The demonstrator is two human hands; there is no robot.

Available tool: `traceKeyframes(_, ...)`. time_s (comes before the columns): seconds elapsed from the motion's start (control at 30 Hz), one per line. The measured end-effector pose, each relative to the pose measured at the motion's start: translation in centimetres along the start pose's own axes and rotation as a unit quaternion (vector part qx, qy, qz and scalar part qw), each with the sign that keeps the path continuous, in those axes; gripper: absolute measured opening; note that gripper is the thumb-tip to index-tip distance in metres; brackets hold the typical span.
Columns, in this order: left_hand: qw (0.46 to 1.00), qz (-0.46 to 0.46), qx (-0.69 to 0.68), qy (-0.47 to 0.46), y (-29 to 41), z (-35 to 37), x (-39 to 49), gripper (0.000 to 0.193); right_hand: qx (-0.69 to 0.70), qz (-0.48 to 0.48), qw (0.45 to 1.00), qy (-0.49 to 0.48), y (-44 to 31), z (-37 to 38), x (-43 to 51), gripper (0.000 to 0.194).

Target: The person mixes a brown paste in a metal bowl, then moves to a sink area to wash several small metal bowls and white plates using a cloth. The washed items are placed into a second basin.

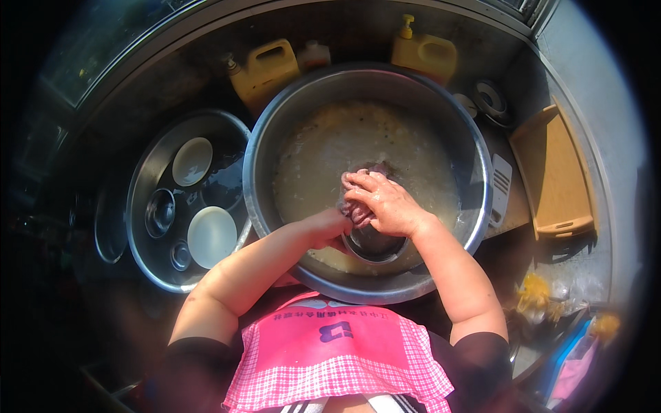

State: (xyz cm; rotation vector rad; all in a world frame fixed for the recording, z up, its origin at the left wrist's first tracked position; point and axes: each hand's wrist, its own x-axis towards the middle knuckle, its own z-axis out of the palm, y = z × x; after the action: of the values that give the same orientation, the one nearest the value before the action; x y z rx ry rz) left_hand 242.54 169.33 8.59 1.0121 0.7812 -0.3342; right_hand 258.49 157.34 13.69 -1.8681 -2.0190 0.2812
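Note:
A large metal basin [472,149] holds cloudy water [330,144] with small specks in it. Inside it, low and close to my body, is a round metal bowl [376,251]. My left hand [330,227] grips the bowl's left side, its fingers partly hidden below the rim. A wet purplish cloth [357,212] is bunched under my right hand [384,199], which presses it against the bowl's far side. The cloth hides part of the bowl, and my right fingers are wet.
To the left stands a second metal basin [135,206] with white bowls [212,237] and small metal dishes [160,212] in water. Yellow jugs [271,64] line the back. On the right are a white slotted utensil [500,188] and a wooden tray [557,175].

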Motion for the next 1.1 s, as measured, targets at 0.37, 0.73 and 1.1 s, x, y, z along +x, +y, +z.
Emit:
traceKeyframes(0.37,0.983,0.078,0.169,0.004,1.1,1.2,-3.3,0.066,0.319,0.326,0.875,-0.16,3.1,-0.2,1.4,0.015)
traceKeyframes(0.73,0.828,0.512,0.082,0.213,-0.9,2.0,1.7,0.074,0.795,0.385,0.397,0.247,0.6,7.6,-0.6,0.018)
traceKeyframes(1.1,0.607,0.513,0.534,0.287,5.0,1.1,-1.2,0.018,-0.036,0.123,0.972,0.198,3.4,4.0,0.9,0.024)
